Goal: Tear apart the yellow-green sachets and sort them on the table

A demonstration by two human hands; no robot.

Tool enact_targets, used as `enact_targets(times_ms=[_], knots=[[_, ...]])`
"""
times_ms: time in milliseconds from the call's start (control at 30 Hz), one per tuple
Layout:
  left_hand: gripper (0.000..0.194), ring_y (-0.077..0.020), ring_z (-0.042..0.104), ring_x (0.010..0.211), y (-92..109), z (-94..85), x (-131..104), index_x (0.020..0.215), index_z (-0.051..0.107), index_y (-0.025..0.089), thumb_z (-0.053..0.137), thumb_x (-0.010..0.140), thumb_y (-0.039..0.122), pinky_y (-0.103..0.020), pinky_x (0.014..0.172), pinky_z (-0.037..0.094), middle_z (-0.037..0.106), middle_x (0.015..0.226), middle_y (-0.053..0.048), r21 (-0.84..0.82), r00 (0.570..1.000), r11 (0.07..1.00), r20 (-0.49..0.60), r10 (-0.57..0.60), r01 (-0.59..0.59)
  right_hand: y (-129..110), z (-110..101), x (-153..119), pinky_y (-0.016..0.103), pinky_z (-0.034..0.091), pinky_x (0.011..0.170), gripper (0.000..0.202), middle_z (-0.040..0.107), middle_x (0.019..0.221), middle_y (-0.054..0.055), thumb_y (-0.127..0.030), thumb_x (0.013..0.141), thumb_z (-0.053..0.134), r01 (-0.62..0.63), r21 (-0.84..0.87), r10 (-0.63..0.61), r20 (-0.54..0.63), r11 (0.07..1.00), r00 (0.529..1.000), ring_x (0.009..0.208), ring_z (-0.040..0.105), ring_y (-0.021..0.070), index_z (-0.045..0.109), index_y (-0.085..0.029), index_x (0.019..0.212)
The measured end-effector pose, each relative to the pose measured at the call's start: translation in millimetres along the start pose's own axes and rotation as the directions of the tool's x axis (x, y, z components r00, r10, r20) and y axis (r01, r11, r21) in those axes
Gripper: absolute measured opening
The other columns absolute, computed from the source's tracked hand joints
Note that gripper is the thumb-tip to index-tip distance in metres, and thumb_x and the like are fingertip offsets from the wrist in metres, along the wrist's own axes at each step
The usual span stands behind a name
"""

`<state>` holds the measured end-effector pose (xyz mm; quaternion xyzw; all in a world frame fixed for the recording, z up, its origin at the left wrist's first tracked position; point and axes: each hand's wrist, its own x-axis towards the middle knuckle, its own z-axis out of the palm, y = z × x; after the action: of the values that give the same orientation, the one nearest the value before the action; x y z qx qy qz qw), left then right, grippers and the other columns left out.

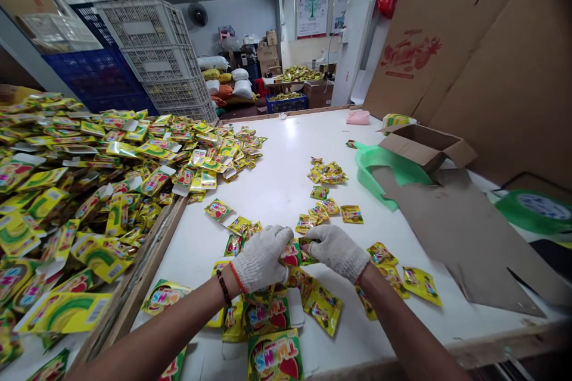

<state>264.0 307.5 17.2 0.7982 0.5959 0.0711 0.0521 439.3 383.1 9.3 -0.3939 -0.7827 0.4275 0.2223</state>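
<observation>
Both hands wear white knitted gloves and meet over the middle of the white table. My left hand is closed around a small printed candy box, its end turned to the right. At that end, the bent fingers of my right hand are closed on a small candy packet, partly hidden by the glove. Below the hands lie more boxes, one with a strawberry print, and a larger yellow packet. Small packets lie in a loose line beyond my right hand.
A large heap of yellow boxes fills the left side behind a wooden strip. At right are an open carton, a cardboard sheet, green plastic and a tape roll. Stacked crates stand behind.
</observation>
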Motion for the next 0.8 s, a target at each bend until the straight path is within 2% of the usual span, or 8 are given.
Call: enact_targets(times_ms=[100,200,300,367,467,567,667,800], knots=[[0.043,-0.0234,0.048,0.095,4,5.8,-2,0.104,0.046,0.018,0.053,0.061,0.022,-0.034,0.079,0.042,0.053,0.105,-0.007,0.014,0.997,0.999,-0.056,-0.052,0.053,1,5,-2,0.023,0.043,0.055,0.018,0.060,0.067,0.001,-0.027,0.068,0.058,-0.072,0.040,0.074,-0.057,0.997,0.996,0.060,0.053,0.0129,0.065,-0.015,0.079],[0.044,-0.0264,0.047,0.096,6,5.4,-3,0.106,0.046,0.021,0.052,0.062,0.024,-0.039,0.079,0.041,0.053,0.107,-0.007,0.100,0.992,0.990,-0.086,-0.087,0.096,5,12,-8,0.021,0.044,0.047,0.027,0.060,0.068,0.000,-0.027,0.070,0.054,-0.143,0.186,0.148,-0.012,0.972,0.989,0.053,0.052,0.0109,0.062,-0.014,0.093],[0.048,-0.0265,0.047,0.094,10,3.8,-5,0.109,0.046,0.023,0.051,0.061,0.021,-0.039,0.076,0.041,0.053,0.108,-0.005,0.139,0.995,0.987,-0.064,-0.075,0.083,8,21,-14,0.018,0.043,0.048,0.013,0.056,0.061,-0.002,-0.022,0.067,0.054,-0.170,0.318,0.191,-0.038,0.933,0.981,0.054,0.051,0.0097,0.061,-0.014,0.075],[0.049,-0.0252,0.048,0.094,12,4.4,-7,0.109,0.046,0.023,0.051,0.060,0.019,-0.038,0.075,0.042,0.053,0.108,-0.005,0.123,0.997,0.990,-0.040,-0.061,0.066,7,27,-16,0.017,0.041,0.047,0.008,0.053,0.056,-0.002,-0.019,0.066,0.053,-0.174,0.326,0.206,-0.065,0.929,0.976,0.053,0.050,0.0090,0.060,-0.014,0.064],[0.050,-0.0240,0.047,0.095,13,6.1,-13,0.109,0.046,0.023,0.050,0.060,0.018,-0.036,0.076,0.041,0.053,0.108,-0.004,0.105,0.997,0.992,-0.026,-0.073,0.075,5,29,-20,0.017,0.037,0.040,0.014,0.056,0.055,0.000,-0.022,0.069,0.053,-0.205,0.331,0.216,0.004,0.921,0.976,0.048,0.050,0.0090,0.064,-0.013,0.068],[0.052,-0.0239,0.047,0.097,10,5.7,-19,0.111,0.045,0.023,0.049,0.060,0.018,-0.036,0.080,0.041,0.052,0.110,-0.005,0.089,0.993,0.990,-0.039,-0.108,0.111,2,27,-27,0.015,0.034,0.035,0.027,0.057,0.055,0.000,-0.031,0.074,0.055,-0.270,0.393,0.238,0.129,0.879,0.963,0.043,0.051,0.0085,0.065,-0.012,0.090],[0.054,-0.0239,0.046,0.099,8,2.1,-21,0.115,0.044,0.024,0.050,0.062,0.020,-0.036,0.083,0.040,0.051,0.111,-0.004,0.056,0.993,0.992,-0.054,-0.107,0.110,-2,30,-36,0.013,0.031,0.031,0.039,0.053,0.051,-0.003,-0.040,0.079,0.055,-0.302,0.569,0.107,0.350,0.765,0.931,0.040,0.050,0.0081,0.057,-0.014,0.107],[0.054,-0.0237,0.047,0.099,3,-10.9,-31,0.115,0.045,0.024,0.050,0.062,0.021,-0.035,0.082,0.040,0.051,0.111,-0.005,0.039,0.998,0.998,-0.005,-0.055,0.055,-10,41,-41,0.013,0.034,0.032,0.043,0.058,0.063,-0.001,-0.045,0.079,0.054,-0.322,0.711,-0.105,0.485,0.625,0.868,0.043,0.053,0.0079,0.052,-0.017,0.112]])
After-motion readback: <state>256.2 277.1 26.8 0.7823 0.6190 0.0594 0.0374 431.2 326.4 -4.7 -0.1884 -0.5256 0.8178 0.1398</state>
